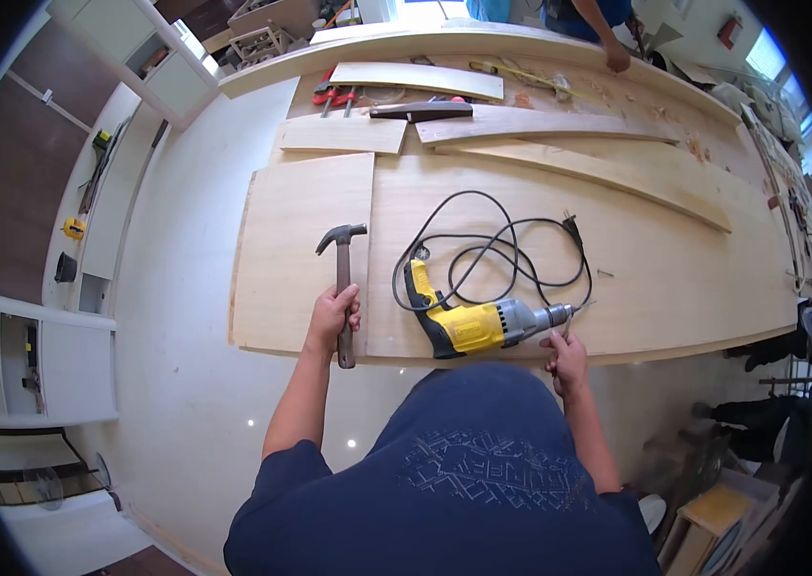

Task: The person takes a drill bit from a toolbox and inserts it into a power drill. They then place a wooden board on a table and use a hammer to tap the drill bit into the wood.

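Observation:
My left hand [333, 320] grips the handle of a claw hammer [342, 252], whose head points away from me over a plywood sheet [296, 250]. My right hand [567, 360] pinches a small nail at the near edge of the large plywood board [675, 259], just beside the chuck of a yellow corded drill [478, 322]. The drill lies on its side on the board between my hands. Its black cord [497, 245] is looped behind it.
Several cut plywood strips [540, 125] and a red clamp [332, 96] lie at the far end. Another person's hand [616, 56] rests on the far board edge. White cabinets [32, 355] stand at the left, clutter at the right.

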### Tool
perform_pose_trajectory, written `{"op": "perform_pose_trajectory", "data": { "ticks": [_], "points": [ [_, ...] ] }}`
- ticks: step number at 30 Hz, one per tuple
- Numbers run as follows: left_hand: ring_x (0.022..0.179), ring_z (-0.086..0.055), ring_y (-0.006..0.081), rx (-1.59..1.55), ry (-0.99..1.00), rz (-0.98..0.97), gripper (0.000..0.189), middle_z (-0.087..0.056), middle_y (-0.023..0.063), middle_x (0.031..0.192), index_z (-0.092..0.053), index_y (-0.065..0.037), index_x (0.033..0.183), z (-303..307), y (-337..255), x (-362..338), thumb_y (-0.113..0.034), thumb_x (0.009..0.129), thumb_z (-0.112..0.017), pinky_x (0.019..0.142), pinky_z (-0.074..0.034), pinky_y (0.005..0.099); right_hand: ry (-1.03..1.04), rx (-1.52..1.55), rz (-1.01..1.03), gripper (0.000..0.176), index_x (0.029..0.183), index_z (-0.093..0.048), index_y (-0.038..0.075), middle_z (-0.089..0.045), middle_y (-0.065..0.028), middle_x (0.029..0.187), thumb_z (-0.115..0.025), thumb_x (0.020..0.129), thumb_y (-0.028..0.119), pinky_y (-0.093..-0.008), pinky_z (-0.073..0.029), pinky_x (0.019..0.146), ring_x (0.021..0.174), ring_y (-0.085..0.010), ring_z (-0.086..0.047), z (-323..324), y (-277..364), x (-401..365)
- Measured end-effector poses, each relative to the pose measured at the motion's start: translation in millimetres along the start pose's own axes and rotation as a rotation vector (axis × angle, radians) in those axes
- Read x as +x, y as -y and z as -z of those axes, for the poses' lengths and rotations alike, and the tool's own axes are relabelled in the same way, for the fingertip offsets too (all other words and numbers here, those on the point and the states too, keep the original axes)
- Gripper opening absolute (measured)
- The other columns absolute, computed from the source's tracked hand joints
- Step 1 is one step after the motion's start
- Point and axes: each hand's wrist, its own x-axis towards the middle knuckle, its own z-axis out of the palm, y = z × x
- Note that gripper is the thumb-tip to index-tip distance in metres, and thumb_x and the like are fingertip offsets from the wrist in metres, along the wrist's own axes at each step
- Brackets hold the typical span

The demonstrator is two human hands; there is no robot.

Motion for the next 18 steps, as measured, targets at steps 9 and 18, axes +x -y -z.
{"op": "perform_pose_trajectory", "data": {
  "ticks": [9, 18],
  "points": [
    [0.047, -0.049, 0.0090, 0.150, 0.024, -0.002, 0.021, -0.050, -0.0002, 0.065, -0.053, -0.008, 0.089, -15.5, -0.7, -11.6, -0.025, 0.094, -0.064, 0.042, -0.044, 0.0249, 0.001, -0.047, -0.075, 0.028, 0.081, -0.059, 0.005, -0.064, -0.0057, 0.073, -0.063, 0.094, 0.030, -0.0237, -0.038, 0.043, 0.048, -0.0081, -0.046, 13.4, -22.0, -22.0],
    [0.057, -0.051, 0.0080, 0.624, -0.174, -0.451, 0.012, -0.055, -0.0008, 0.068, -0.063, 0.000, 0.093, 3.3, 4.4, 2.3, -0.012, 0.090, -0.064, 0.052, -0.043, 0.0266, 0.137, -0.162, -0.049, 0.019, 0.080, -0.065, 0.003, -0.064, -0.0045, 0.071, -0.064, 0.085, 0.022, -0.0255, -0.038, 0.046, 0.053, -0.0094, -0.049, 38.8, -41.3, -54.0]
  ]
}}
